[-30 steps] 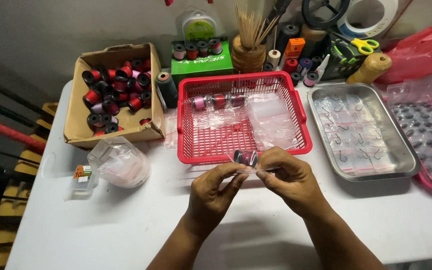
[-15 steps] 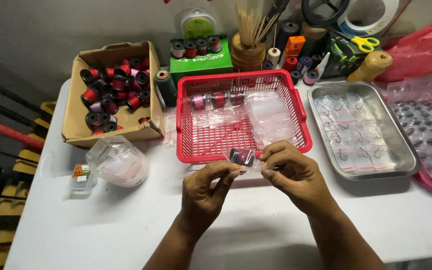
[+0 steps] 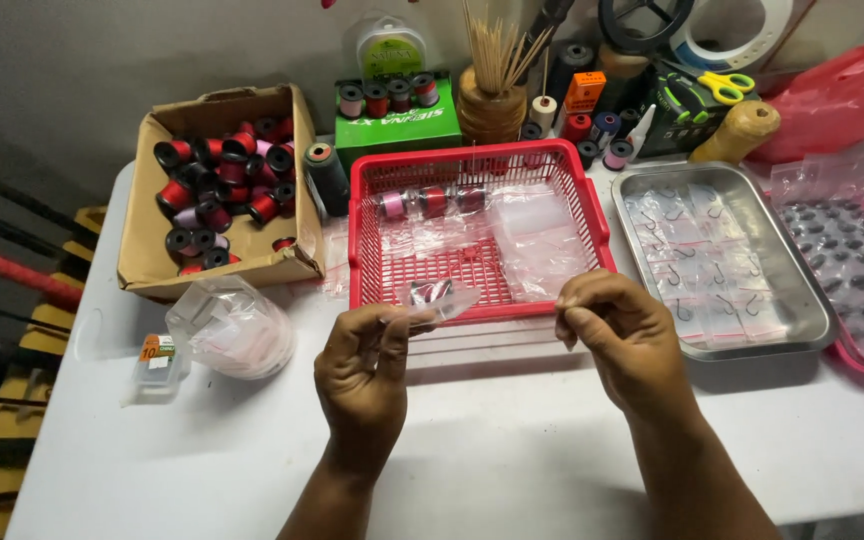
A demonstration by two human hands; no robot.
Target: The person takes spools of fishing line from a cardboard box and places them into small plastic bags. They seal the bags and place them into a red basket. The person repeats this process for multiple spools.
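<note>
The left hand [image 3: 364, 372] pinches a small clear plastic bag [image 3: 439, 300] between thumb and fingertips; the bag projects from the grip toward 1 o'clock, its free end over the near rim of the red basket [image 3: 362, 235]. The right hand [image 3: 624, 335], at 3 o'clock from the bag and apart from it, has thumb and forefinger closed together; whether they hold anything cannot be told. At 3 o'clock of the basket lies a metal tray [image 3: 802, 310]. At 10 o'clock stands a cardboard box [image 3: 147, 250] of thread spools [image 3: 214, 190].
</note>
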